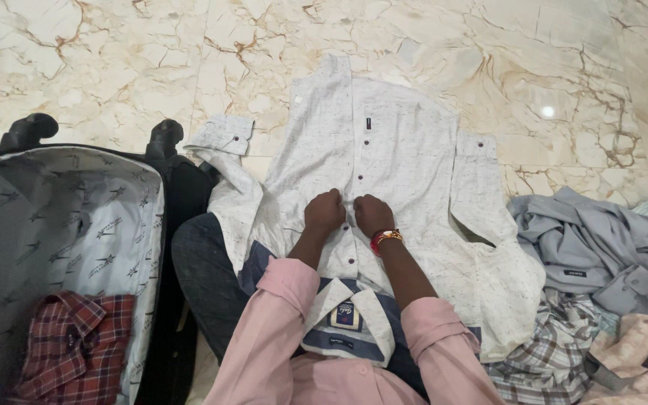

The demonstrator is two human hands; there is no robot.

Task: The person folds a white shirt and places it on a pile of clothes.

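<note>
On the marble floor (114, 67), spread out front-up, there's a white speckled shirt (406, 142) w/ dark buttons down the placket, collar end towards the person's lap and hem end pointing away. Both hands are bunched at the placket about midway down: left hand (325, 211) and right hand (373, 214) sit knuckle to knuckle, fingers curled in tight on the fabric edge right by a button, tho the fingertips themselves are tucked under so can't see exactly what they pinch. Right wrist has a red and gold bangle (385, 238). Sleeves are pink, rolled back. Risks imo: the shirt isn't flat, left sleeve (223, 161) is crumpled and folded over by the suitcase wheels, right sleeve (481, 187) is doubled back, so any tug at the placket prob drags those creases in deeper. Fabric is thin and slippery looking, so the two edges could slide out of line and a button ends up in the wrong hole, esp since the hands block the view of it. Also the lower part lies over the person's knee, so shifting a leg would pull the whole thing askew. To the left is an open black suitcase (61, 225) w/ a red plaid shirt (76, 345) folded inside; to the right a loose pile, grey shirt (594, 247) on top, checked one (541, 352) below, close enough that a cuff could get caught up w/ it.
</note>
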